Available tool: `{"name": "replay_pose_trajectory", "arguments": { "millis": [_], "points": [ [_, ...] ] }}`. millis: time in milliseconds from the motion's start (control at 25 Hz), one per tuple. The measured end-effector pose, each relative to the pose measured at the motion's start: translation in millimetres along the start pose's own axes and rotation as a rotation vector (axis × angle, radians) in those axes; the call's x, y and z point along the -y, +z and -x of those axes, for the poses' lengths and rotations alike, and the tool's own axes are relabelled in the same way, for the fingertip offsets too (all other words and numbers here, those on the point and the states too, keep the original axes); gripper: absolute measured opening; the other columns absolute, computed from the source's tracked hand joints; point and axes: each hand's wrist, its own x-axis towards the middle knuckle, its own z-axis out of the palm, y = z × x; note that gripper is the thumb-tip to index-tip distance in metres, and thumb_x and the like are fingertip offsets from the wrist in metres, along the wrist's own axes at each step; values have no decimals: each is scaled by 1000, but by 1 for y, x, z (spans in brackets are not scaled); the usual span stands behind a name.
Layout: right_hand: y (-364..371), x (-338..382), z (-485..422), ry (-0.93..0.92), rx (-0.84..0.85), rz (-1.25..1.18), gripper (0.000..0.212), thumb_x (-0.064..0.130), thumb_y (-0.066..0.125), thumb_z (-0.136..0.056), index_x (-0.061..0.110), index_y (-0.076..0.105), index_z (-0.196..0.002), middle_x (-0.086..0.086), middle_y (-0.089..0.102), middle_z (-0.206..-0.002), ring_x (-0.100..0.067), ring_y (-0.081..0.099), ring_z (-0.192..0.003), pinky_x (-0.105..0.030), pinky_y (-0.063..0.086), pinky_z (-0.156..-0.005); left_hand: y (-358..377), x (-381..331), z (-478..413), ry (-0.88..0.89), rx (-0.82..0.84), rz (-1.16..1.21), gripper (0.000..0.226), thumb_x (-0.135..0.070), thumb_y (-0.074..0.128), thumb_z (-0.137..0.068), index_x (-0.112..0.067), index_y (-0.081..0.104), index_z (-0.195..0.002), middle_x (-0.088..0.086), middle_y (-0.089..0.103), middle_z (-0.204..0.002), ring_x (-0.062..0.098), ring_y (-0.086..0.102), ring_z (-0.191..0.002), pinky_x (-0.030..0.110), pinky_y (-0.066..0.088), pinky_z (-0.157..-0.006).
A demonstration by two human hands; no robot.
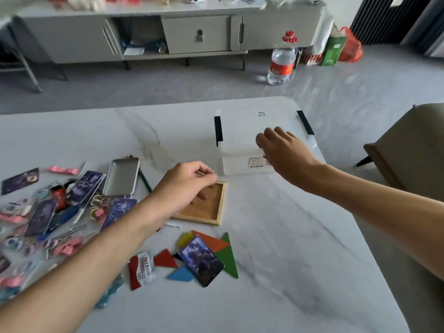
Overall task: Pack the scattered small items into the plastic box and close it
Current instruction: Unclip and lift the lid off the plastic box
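The plastic box (237, 140) sits far right on the worktop (276, 236), lid on; packing looks not yet begun; the right grip (281, 147) lies over the lid, fingers relaxed, holding nothing; the left grip (185, 186) hovers curled over the wooden tray (211, 210), whether pinching anything I cannot tell; cards (121, 210), tangram pieces (225, 260) and clutter lie scattered leftward.
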Motion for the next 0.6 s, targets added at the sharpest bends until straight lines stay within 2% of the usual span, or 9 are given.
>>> {"name": "replay_pose_trajectory", "arguments": {
  "millis": [120,280,360,440,560,600],
  "points": [
    [-17,11,61,9,-54,-88,22,5,60,-84,10,53,-104,-4,53,-99,-26,53,-92,-37,45,-76,9,0,34,5,40,280,16,-24,58,-95,-14,70,-98,4,76,-94,16,70,-70,19,48,-51],
    [-42,42,167,50,-78,-223,19,4,66,-78,10,56,-93,-3,55,-89,-26,55,-82,-38,48,-68,37,-4,103,10,15,276,15,-18,58,-95,-8,67,-100,13,73,-99,19,68,-72,18,49,-50],
    [-48,60,215,55,-65,-242,22,4,70,-74,12,56,-90,-1,54,-86,-25,56,-78,-35,49,-66,56,-3,135,20,-8,234,14,-19,59,-95,-8,66,-101,14,70,-105,22,71,-77,23,52,-57],
    [-51,73,253,10,-45,-266,19,9,68,-79,15,56,-93,2,54,-88,-22,56,-80,-32,48,-69,77,-1,156,38,-60,131,14,-22,60,-93,-12,63,-102,12,68,-105,22,71,-84,32,54,-67],
    [-52,77,280,-78,2,-304,20,23,68,-86,20,57,-102,5,56,-98,-16,54,-87,-25,45,-74,104,6,161,37,-169,-73,28,-35,62,-90,-17,57,-111,3,67,-105,23,67,-91,40,56,-84],
    [-55,74,288,-96,17,-321,22,30,68,-86,22,57,-104,7,56,-101,-15,54,-90,-23,43,-76,112,7,161,26,-180,-142,34,-41,62,-89,-20,53,-114,1,67,-104,24,67,-90,41,56,-83]
  ]
}}
